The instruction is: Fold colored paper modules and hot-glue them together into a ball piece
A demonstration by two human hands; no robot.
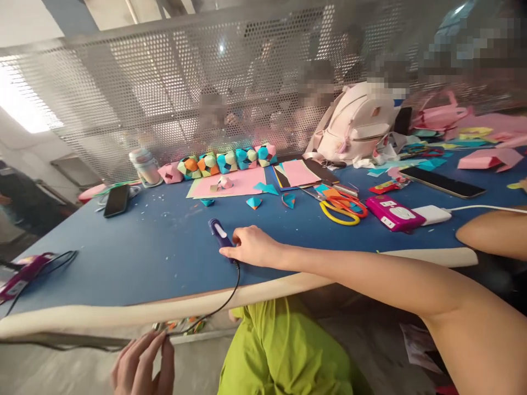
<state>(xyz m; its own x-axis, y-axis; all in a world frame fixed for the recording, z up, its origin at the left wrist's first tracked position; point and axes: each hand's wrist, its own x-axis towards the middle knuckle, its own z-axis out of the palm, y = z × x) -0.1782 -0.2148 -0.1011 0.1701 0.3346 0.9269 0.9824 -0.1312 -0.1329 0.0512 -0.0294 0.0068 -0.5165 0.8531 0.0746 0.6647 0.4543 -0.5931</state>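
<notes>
We are holding a purple corded handheld tool (220, 233) on the blue desk (164, 274), just in from the middle of its near edge, its cord end toward us. Our right hand (255, 247) is pinching the lower end between thumb and fingertips; our left hand (146, 362) is pinching the black cord (231, 296) below the cream padded edge (288, 288).

To manage this well, we are best gripping the body rather than the cord joint, and leaving slack where the cord is crossing the padding, since a tug could drag the tool off. We are also wise to be minding the tool's far end, in case it is hot.

Our right arm is reaching in over the near edge from the right, elbow bent, back of the hand turned up. Our left hand is hanging off the desk, fingers curling together at the cord.

Beyond the tool, small folded paper pieces (254, 203) are lying loose; yellow-handled scissors (340, 213) are resting to the right. Along the far edge, paper balls (228, 162) are standing in a row. A magenta power strip (18, 277) is lying by the near left corner.
</notes>
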